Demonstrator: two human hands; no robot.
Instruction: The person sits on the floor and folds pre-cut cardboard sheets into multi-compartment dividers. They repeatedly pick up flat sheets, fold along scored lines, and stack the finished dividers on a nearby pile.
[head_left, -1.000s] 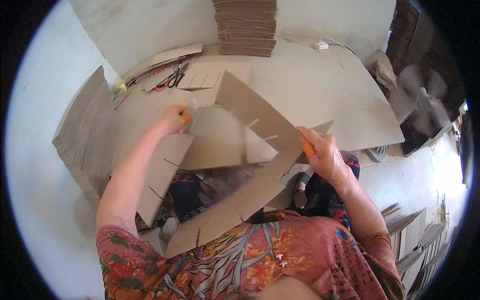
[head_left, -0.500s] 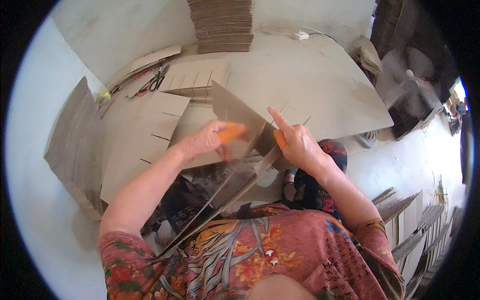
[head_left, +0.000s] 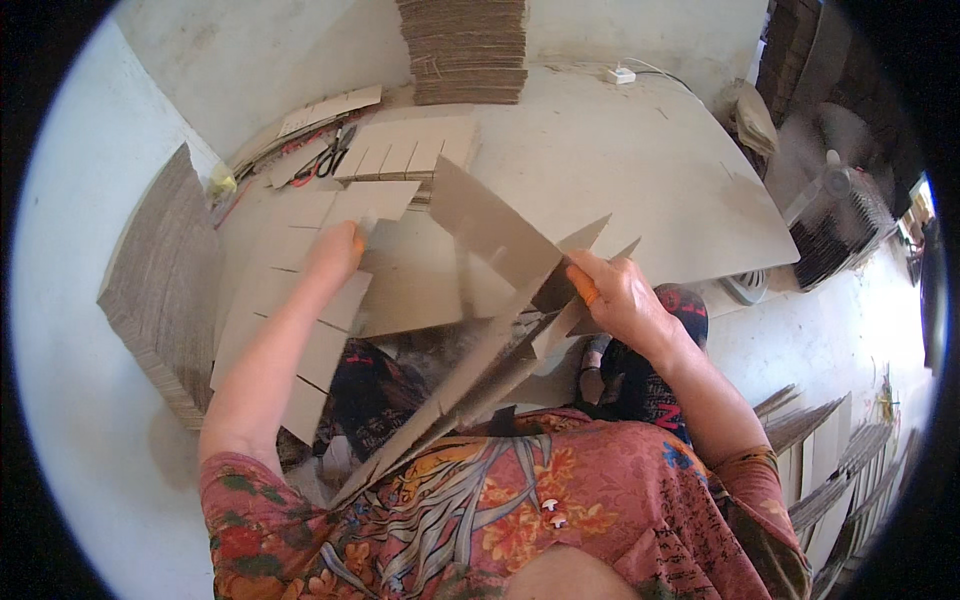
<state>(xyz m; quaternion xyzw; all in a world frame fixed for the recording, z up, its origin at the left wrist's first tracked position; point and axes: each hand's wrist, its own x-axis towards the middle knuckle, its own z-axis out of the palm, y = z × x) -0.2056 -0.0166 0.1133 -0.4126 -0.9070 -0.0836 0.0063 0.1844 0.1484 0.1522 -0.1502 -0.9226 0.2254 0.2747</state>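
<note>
My right hand [head_left: 628, 303] is closed around a partly interlocked cardboard divider [head_left: 497, 228], its crossed strips jutting out at angles in front of my body. One long piece slants down toward my shirt. On the left, my left hand [head_left: 335, 257] grips a slotted cardboard strip [head_left: 345, 305] above the table's left side; its fingertips are partly hidden. Orange covers show on fingers of both hands. Under and beside that strip lie more flat slotted strips [head_left: 245, 290]. Beyond them is a stack of shorter slotted cardboard pieces [head_left: 400, 148].
A tall cardboard stack [head_left: 465, 50] stands against the back wall, another stack [head_left: 160, 270] at the left edge. Scissors [head_left: 335, 152] lie back left on the table [head_left: 620, 180]. A white plug adapter [head_left: 620, 75], a fan [head_left: 832, 185] and finished-looking dividers [head_left: 830, 450] are to the right.
My left hand has left the divider, moved left and taken hold of a slotted strip, now shifted and tilted. My right hand keeps the divider, its raised index finger now bent onto it.
</note>
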